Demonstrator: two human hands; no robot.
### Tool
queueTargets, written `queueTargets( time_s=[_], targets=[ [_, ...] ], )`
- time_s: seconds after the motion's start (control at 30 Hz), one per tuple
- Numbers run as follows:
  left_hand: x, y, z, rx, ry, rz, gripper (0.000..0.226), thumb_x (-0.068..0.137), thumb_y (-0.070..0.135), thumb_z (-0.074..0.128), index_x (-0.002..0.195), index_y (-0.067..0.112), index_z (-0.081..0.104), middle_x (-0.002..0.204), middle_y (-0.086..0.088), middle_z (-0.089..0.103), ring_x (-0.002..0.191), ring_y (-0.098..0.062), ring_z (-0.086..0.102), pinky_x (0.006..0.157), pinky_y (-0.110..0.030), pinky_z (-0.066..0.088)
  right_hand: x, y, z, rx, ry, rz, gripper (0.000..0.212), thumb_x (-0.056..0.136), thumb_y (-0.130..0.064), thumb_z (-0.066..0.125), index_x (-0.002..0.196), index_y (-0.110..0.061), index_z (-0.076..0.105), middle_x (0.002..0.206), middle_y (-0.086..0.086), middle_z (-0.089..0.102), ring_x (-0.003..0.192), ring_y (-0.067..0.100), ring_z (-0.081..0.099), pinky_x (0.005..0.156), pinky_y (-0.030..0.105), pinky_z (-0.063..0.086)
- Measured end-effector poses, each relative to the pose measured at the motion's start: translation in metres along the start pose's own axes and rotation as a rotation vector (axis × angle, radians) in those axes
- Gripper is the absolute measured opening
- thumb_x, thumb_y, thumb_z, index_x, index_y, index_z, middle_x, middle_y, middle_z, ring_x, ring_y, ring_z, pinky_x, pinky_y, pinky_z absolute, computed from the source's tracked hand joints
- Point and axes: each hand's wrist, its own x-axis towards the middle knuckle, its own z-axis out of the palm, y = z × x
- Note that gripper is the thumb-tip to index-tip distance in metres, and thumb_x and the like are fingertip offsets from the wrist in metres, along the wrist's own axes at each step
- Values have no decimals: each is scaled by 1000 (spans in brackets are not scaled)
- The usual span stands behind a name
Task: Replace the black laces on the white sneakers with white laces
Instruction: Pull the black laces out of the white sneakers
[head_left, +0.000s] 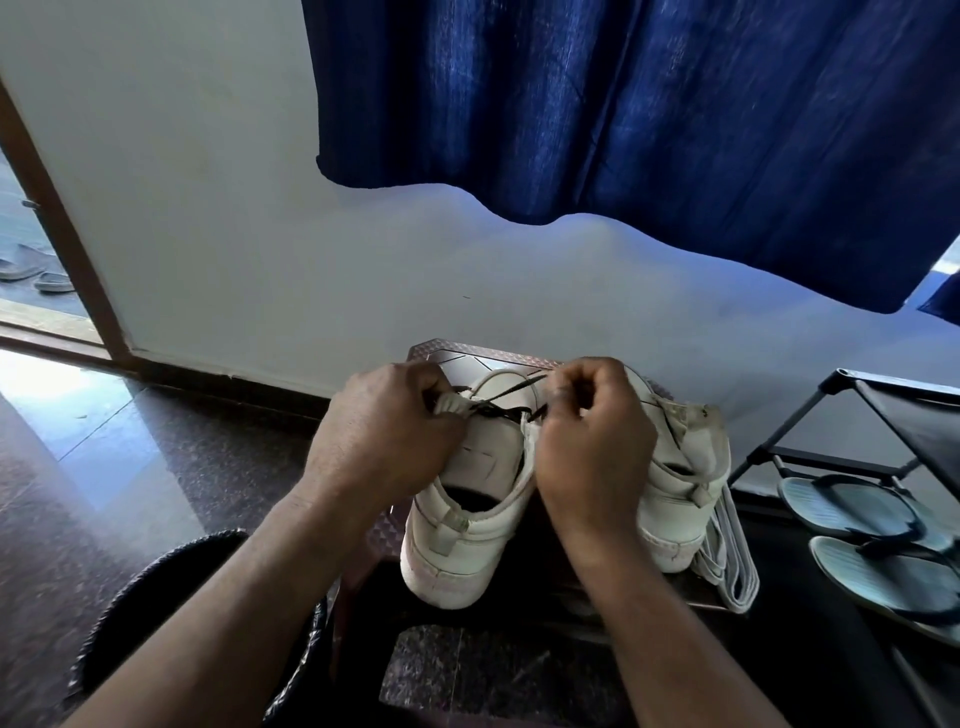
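left hand (384, 441) grips sneaker (467, 530), right hand (592, 447) pinches lace (511, 399), on stool (493, 355).

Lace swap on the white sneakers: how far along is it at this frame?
Done: little; the left sneaker looks bare of lace near its opening. In hand: the left hand grips that sneaker while the right hand pinches the black lace still crossing it further up. Left: the white laces lie unused beside the right sneaker, so both shoes await relacing.
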Motion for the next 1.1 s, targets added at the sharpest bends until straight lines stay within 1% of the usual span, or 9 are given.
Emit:
queueTargets(
  time_s=[0.13, 0.23, 0.33, 0.43, 0.53, 0.7, 0.83, 0.93, 1.1],
  targets=[
    [-1, 1, 3, 16, 14, 15, 15, 74, 30, 71, 67, 29, 58, 63, 8, 63, 64, -11, 58, 54, -27, 39, 1, -1, -3, 265, -59, 201, 9, 95, -13, 64, 90, -20, 65, 79, -7, 71, 71, 1, 63, 70, 25, 47],
    [-1, 1, 4, 19, 27, 29, 16, 75, 33, 71, 67, 28, 58, 62, 7, 62, 64, -15, 58, 55, -29, 41, -1, -7, 0, 233, -208, 91, 16, 93, -18, 69, 106, -26, 65, 98, -12, 72, 92, -1, 66, 79, 15, 46],
    [-2, 1, 4, 39, 51, 49, 24, 80, 36, 71, 65, 26, 56, 59, 5, 58, 63, -18, 56, 54, -28, 39, 4, -7, 6, -23, -385, -34, 12, 91, -33, 74, 103, -29, 72, 100, -19, 72, 93, -4, 61, 77, 6, 41],
    [-3, 2, 3, 46, 80, 60, 37, 82, 35, 72, 57, 24, 46, 54, 4, 51, 55, -12, 47, 51, -27, 32, 3, -6, 10, -128, -384, -56, 15, 87, -30, 79, 76, -28, 69, 76, -21, 68, 74, -5, 60, 63, 8, 38],
    [-3, 2, 4, 38, 77, 46, 39, 82, 37, 73, 57, 24, 47, 55, 4, 52, 56, -10, 49, 50, -27, 32, 3, -5, 11, -205, -332, -93, 29, 87, -32, 80, 66, -30, 60, 66, -21, 59, 77, 5, 59, 68, 21, 38],
    [-3, 2, 4, 26, 61, 42, 21, 79, 37, 73, 68, 23, 62, 63, 3, 63, 65, -17, 60, 54, -28, 40, 5, 0, 11, -270, -381, -74, 27, 85, -40, 80, 69, -32, 59, 78, -16, 65, 91, 15, 62, 78, 28, 48],
    [-4, 2, 4, 18, 65, 31, 26, 78, 35, 74, 63, 25, 56, 60, 3, 61, 62, -15, 57, 51, -27, 37, 6, 4, 14, -299, -395, -155, 17, 84, -29, 78, 73, -27, 65, 86, -11, 69, 95, 18, 64, 83, 28, 50],
    [-5, 3, 5, -3, 66, 11, 32, 77, 30, 73, 58, 25, 48, 55, 3, 53, 57, -13, 51, 49, -28, 32, 5, -3, 8, -39, -268, -157, 17, 89, -20, 78, 78, -25, 66, 83, -12, 71, 86, 10, 65, 79, 22, 47],
    [-5, 4, 4, -3, 45, -3, 20, 72, 28, 71, 62, 29, 53, 56, 5, 54, 58, -12, 51, 50, -27, 32, 18, -17, -4, 822, -52, 318, 17, 102, -6, 56, 90, -17, 58, 77, 2, 74, 74, 16, 67, 74, 31, 49]
  ],
)
